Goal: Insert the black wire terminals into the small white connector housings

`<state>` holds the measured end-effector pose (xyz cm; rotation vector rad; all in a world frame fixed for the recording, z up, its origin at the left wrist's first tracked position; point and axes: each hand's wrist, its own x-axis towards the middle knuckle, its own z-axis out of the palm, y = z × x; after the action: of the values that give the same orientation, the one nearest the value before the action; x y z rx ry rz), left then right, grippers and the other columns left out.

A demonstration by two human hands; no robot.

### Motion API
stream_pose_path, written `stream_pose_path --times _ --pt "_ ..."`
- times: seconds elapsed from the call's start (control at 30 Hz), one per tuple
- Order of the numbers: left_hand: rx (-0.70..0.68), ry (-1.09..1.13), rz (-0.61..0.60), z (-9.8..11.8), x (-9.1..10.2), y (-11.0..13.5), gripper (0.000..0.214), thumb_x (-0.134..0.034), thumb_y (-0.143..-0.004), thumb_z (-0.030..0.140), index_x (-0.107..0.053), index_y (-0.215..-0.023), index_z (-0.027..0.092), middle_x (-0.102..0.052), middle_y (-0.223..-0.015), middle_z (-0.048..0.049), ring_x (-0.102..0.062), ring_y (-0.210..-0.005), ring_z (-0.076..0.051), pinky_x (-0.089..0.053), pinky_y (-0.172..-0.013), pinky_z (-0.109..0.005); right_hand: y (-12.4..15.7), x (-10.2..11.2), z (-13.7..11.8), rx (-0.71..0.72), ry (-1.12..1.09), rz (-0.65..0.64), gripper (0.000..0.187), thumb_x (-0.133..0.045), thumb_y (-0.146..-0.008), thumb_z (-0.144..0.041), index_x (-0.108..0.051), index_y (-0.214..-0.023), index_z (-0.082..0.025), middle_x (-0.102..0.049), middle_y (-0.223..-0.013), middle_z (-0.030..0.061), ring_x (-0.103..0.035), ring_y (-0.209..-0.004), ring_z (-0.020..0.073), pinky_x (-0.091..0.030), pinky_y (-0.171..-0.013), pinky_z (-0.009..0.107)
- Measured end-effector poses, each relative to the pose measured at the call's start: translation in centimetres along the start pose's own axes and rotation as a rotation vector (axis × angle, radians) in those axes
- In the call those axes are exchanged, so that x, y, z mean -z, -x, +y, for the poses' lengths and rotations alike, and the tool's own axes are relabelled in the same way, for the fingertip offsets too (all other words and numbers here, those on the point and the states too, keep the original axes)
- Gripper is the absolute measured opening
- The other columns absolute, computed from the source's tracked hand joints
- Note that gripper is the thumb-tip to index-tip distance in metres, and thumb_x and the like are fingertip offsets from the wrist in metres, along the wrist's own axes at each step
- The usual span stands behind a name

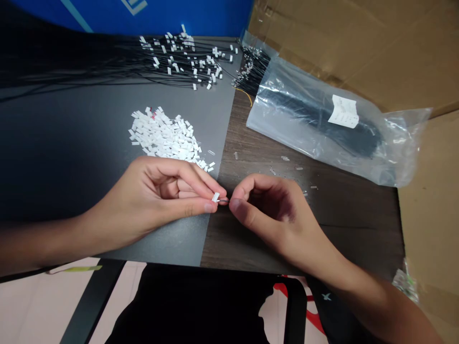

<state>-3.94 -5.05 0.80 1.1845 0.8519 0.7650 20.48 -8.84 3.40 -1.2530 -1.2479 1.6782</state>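
Note:
My left hand [161, 198] pinches a small white plastic connector [215, 197] between thumb and forefinger. My right hand [267, 210] is closed in a pinch on the metal tip of a thin wire [224, 201], which meets the connector. Both hands hover over the seam between a grey mat [71, 143] and the dark wooden table [340, 210]. Just behind my left hand lies a pile of white connectors [165, 136].
Black wires with white connectors fitted [182, 59] lie fanned across the back of the mat. A clear plastic bag of black wires [322, 119] with a white label rests at the right. Cardboard [358, 43] stands behind it. A few loose clear bits [285, 158] dot the table.

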Motion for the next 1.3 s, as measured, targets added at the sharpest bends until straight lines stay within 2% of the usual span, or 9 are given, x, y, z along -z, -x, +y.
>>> stream_pose_path --times 0.13,0.27,0.43,0.63,0.83,1.0,1.2,1.3 --pt "-0.005 -0.006 -0.010 0.15 -0.12 -0.15 0.020 -0.112 -0.085 0.022 -0.096 -0.083 0.033 -0.095 -0.099 0.0010 -0.093 -0.091 -0.017 -0.077 -0.088 -0.016 0.02 0.04 -0.05 0.002 0.001 -0.001 0.028 -0.101 -0.091 -0.026 -0.075 -0.082 -0.019 -0.067 -0.074 -0.0029 -0.058 -0.066 0.0117 -0.049 -0.060 0.023" --pt "-0.016 -0.048 0.002 0.55 -0.42 -0.21 0.019 -0.113 -0.085 0.027 -0.095 -0.081 0.032 -0.095 -0.097 0.0006 -0.094 -0.093 -0.020 -0.078 -0.091 -0.021 0.21 -0.13 -0.12 0.025 0.055 0.007 0.026 -0.100 -0.093 -0.024 -0.076 -0.085 -0.019 -0.068 -0.075 -0.0022 -0.060 -0.066 0.0120 -0.047 -0.057 0.023" --pt "-0.023 -0.114 0.040 0.77 -0.73 -0.13 0.017 -0.111 -0.085 0.025 -0.097 -0.080 0.034 -0.095 -0.094 0.0008 -0.094 -0.092 -0.021 -0.080 -0.094 -0.024 0.41 -0.36 -0.18 0.047 0.136 0.014 0.030 -0.098 -0.096 -0.033 -0.074 -0.084 -0.021 -0.070 -0.075 -0.0012 -0.061 -0.066 0.0130 -0.048 -0.056 0.024" --pt "-0.059 -0.164 0.033 0.73 -0.81 0.26 0.019 -0.107 -0.087 0.022 -0.098 -0.082 0.039 -0.093 -0.089 0.0026 -0.094 -0.090 -0.017 -0.077 -0.090 -0.017 0.17 -0.44 -0.04 0.035 0.102 0.011 0.033 -0.099 -0.095 -0.037 -0.073 -0.082 -0.021 -0.068 -0.075 -0.0015 -0.060 -0.067 0.0130 -0.048 -0.057 0.024" --pt "-0.047 -0.150 0.038 0.75 -0.93 0.11 0.019 -0.111 -0.085 0.027 -0.097 -0.080 0.039 -0.094 -0.092 0.0036 -0.093 -0.088 -0.016 -0.076 -0.085 -0.015 0.04 -0.45 0.24 0.051 -0.058 -0.009 0.032 -0.101 -0.093 -0.029 -0.073 -0.080 -0.020 -0.066 -0.073 -0.0038 -0.057 -0.067 0.0109 -0.049 -0.062 0.023" --pt "-0.057 -0.158 0.045 0.68 -0.97 0.01 0.019 -0.112 -0.085 0.029 -0.097 -0.078 0.040 -0.094 -0.091 0.0053 -0.092 -0.087 -0.014 -0.073 -0.081 -0.011 -0.01 -0.35 0.40 0.034 -0.085 -0.006 0.030 -0.102 -0.092 -0.028 -0.076 -0.081 -0.021 -0.068 -0.073 -0.0040 -0.059 -0.068 0.0118 -0.051 -0.064 0.024" --pt "-0.091 -0.181 0.052 0.43 -0.82 0.17 0.018 -0.113 -0.085 0.034 -0.096 -0.079 0.037 -0.094 -0.092 0.0028 -0.093 -0.088 -0.019 -0.078 -0.083 -0.019 0.08 -0.68 0.44 0.068 -0.058 0.021 0.027 -0.099 -0.089 -0.016 -0.074 -0.079 -0.020 -0.068 -0.075 -0.0037 -0.060 -0.068 0.0103 -0.049 -0.061 0.021" --pt "-0.103 -0.159 0.045 0.39 -0.88 0.17 0.019 -0.113 -0.085 0.029 -0.096 -0.079 0.036 -0.095 -0.095 0.0024 -0.094 -0.089 -0.019 -0.078 -0.087 -0.020 0.23 -0.88 0.47 0.094 -0.007 0.052 0.023 -0.094 -0.087 -0.012 -0.074 -0.080 -0.019 -0.069 -0.073 -0.0034 -0.060 -0.066 0.0100 -0.049 -0.059 0.020"
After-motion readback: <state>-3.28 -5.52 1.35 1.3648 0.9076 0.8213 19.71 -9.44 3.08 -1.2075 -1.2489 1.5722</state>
